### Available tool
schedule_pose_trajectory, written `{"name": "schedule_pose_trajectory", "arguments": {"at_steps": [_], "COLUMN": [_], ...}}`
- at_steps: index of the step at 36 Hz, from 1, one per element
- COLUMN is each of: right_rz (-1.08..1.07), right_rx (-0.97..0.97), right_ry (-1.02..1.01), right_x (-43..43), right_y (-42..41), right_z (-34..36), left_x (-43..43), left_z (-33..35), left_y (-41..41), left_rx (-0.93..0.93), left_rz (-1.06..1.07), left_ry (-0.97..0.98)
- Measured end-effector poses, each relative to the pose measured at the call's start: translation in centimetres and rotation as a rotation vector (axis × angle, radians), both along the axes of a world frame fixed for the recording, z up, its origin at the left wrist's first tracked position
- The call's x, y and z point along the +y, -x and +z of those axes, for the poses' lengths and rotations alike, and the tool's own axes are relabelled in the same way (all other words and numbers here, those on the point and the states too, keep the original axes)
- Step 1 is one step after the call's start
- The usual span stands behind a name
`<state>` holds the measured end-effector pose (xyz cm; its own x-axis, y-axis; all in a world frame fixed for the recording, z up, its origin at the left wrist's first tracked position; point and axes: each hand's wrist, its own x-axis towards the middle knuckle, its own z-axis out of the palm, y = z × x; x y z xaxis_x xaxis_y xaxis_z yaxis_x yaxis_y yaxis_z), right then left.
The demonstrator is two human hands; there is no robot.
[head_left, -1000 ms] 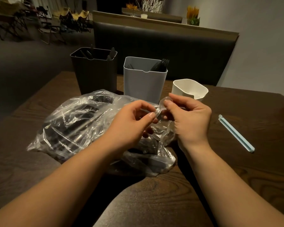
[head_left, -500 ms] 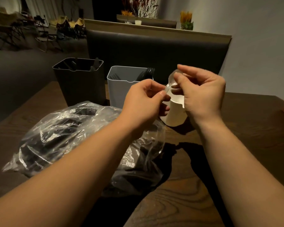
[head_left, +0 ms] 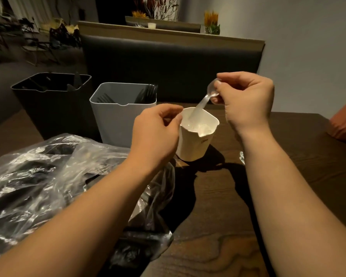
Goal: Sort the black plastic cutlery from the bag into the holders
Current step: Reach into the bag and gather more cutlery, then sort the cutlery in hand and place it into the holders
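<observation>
My right hand [head_left: 246, 98] pinches the bowl end of a clear plastic spoon [head_left: 203, 101], whose handle dips into the small white holder [head_left: 196, 144]. My left hand [head_left: 156, 134] hovers just left of that holder's rim, fingers loosely curled and holding nothing. A grey holder [head_left: 116, 124] with black forks stands behind my left hand, and a black holder [head_left: 50, 108] with dark cutlery stands further left. The clear bag [head_left: 48, 176] of black cutlery lies at the near left, partly under my left forearm.
The dark wooden table [head_left: 218, 236] stretches to the right. An orange object [head_left: 344, 124] sits at the right edge. A dark upholstered bench back [head_left: 168, 64] rises behind the holders. A small shiny scrap [head_left: 241, 156] lies beside my right forearm.
Both hands rose from the bag with the clear spoon. My left hand let go of it, and my right hand carried it over the white holder and lowered its handle inside.
</observation>
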<state>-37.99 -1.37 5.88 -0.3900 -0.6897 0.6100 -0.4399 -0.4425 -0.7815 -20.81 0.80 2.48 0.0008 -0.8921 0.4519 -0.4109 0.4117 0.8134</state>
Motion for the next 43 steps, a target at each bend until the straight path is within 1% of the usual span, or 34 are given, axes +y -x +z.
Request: {"name": "schedule_pose_trajectory", "arguments": {"at_steps": [2,4,7,14,19,23,25,29,31,33,34,36,38,39,41,42,43], "right_rz": [-0.045,-0.082,-0.074,-0.035,-0.185,-0.215,-0.228,-0.184,-0.167,-0.16,-0.142,-0.014,0.229,0.384,0.726,0.864,0.952], "right_rx": [0.033,0.121,0.255,0.458,0.713,0.882,0.947,0.986,0.987,0.961,0.913,0.753,0.567,0.506,0.455,0.452,0.472], "right_ry": [0.001,-0.018,-0.114,-0.261,-0.403,-0.471,-0.462,-0.445,-0.455,-0.412,-0.358,-0.228,-0.19,-0.216,-0.345,-0.423,-0.501], "right_x": [-0.2,-0.5,-0.6,-1.0,-1.2,-0.5,-0.3,0.6,1.1,1.6,1.9,3.0,4.8,5.7,7.7,8.3,8.7], "right_y": [0.8,1.3,1.2,0.6,0.8,0.8,0.6,0.3,0.2,0.0,0.0,-1.4,-3.6,-4.9,-7.7,-9.2,-10.5], "right_z": [-0.3,-0.7,-1.2,-2.7,-3.9,-3.5,-3.2,-2.4,-1.7,-0.9,-0.4,0.7,2.0,2.5,2.9,2.5,1.8], "left_x": [0.2,0.4,0.5,0.5,0.8,1.2,1.4,2.9,4.2,5.5,5.9,6.7,6.9,7.0,7.1,7.2,7.2], "left_z": [-0.5,-1.0,-1.6,-1.5,-1.4,-1.3,-1.1,0.0,1.0,2.1,2.6,2.9,2.6,2.3,1.5,1.2,0.8], "left_y": [-0.2,-0.3,-0.2,-0.4,-0.8,-1.1,-1.2,-2.0,-3.2,-5.3,-6.3,-9.2,-11.8,-12.9,-14.4,-14.9,-15.2], "left_rx": [-0.109,-0.218,-0.33,-0.374,-0.414,-0.44,-0.466,-0.49,-0.471,-0.442,-0.444,-0.456,-0.447,-0.441,-0.47,-0.521,-0.593], "left_rz": [-0.006,-0.03,-0.048,-0.047,-0.084,-0.127,-0.146,-0.167,-0.164,-0.156,-0.158,-0.156,-0.193,-0.226,-0.286,-0.291,-0.281], "left_ry": [-0.009,0.003,0.061,0.092,0.057,0.016,-0.012,0.014,0.04,0.047,0.054,0.033,-0.041,-0.092,-0.175,-0.176,-0.16]}}
